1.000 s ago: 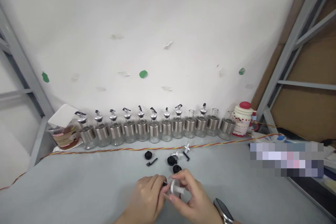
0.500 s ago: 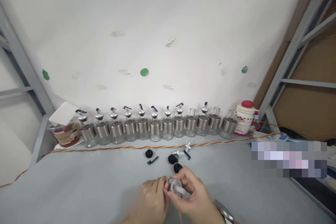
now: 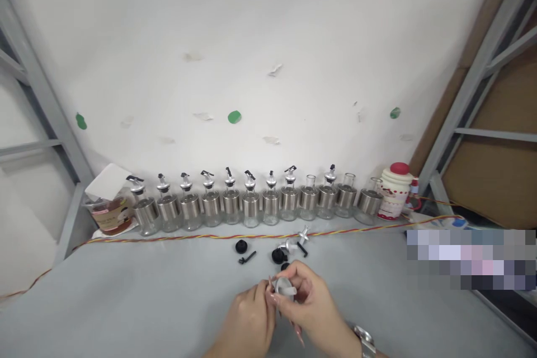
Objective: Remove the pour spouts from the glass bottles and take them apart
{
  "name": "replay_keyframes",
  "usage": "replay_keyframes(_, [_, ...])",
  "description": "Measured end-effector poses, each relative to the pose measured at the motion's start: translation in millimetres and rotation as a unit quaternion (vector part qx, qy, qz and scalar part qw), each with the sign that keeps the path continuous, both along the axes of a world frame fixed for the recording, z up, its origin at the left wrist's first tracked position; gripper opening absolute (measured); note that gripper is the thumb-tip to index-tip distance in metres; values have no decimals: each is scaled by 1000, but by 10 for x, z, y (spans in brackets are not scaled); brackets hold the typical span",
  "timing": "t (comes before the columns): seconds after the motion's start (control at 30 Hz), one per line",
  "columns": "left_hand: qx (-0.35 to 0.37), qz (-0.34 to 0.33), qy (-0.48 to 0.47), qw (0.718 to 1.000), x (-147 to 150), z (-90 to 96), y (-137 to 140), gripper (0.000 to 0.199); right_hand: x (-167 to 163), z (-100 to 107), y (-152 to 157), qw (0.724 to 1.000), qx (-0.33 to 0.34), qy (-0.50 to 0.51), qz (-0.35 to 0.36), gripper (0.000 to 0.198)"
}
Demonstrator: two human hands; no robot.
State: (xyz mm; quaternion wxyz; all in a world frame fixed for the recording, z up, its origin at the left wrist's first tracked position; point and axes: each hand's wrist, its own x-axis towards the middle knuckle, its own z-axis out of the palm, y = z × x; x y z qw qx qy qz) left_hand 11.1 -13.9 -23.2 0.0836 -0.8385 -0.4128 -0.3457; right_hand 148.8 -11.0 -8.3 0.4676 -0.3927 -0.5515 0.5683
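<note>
Low in the middle of the view, a pale pour spout [image 3: 286,287] with a round disc and short tube is held between both hands. My right hand [image 3: 308,299] pinches its disc between thumb and fingers, the tube pointing right. Closed against the spout's left side is my left hand [image 3: 251,313]; its fingers hide that end. Just beyond lie a black stopper [image 3: 278,255], a second one [image 3: 285,267] partly behind my right hand, and a third [image 3: 241,246] to the left. A black lever [image 3: 247,258], another lever [image 3: 302,249] and a silver spout [image 3: 304,234] lie near them.
Several glass bottles with steel bands [image 3: 250,201] line the wall, most topped with spouts; three have open necks. A tea cup [image 3: 111,218] stands left and a snowman-like container [image 3: 393,193] right. A twisted red-yellow wire [image 3: 188,238] crosses the grey table [image 3: 126,291].
Both hands stay on the spout, which has tilted slightly with its tube now more level. My right hand's lower fingers have extended downward. The whole view has shifted slightly.
</note>
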Motion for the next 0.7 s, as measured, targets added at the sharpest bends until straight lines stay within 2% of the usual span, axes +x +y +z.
replay_keyframes(0.1, [5, 7, -9, 1000, 9, -25, 2, 28, -15, 12, -8, 1000, -10, -3, -11, 32])
replay_keyframes(0.27, [-38, 35, -22, 998, 72, -6, 0, 33, -53, -10, 14, 999, 3, 15, -38, 33])
replay_keyframes(0.33, [-80, 73, -4, 994, 110, 14, 8, 34, -57, -23, 48, 998, -12, 23, -54, 35])
replay_keyframes(0.47, [-215, 128, 27, 968, 169, 85, 20, 36, -36, -23, 108, 995, -74, 43, -49, 38])
replay_keyframes(0.57, [-289, 115, -12, 950, 194, 133, 12, 40, -31, -25, 122, 993, -85, 60, -47, 41])
replay_keyframes(0.7, [-360, 73, -128, 921, 212, 113, 7, 46, -57, -50, 129, 991, -84, 96, -47, 39])
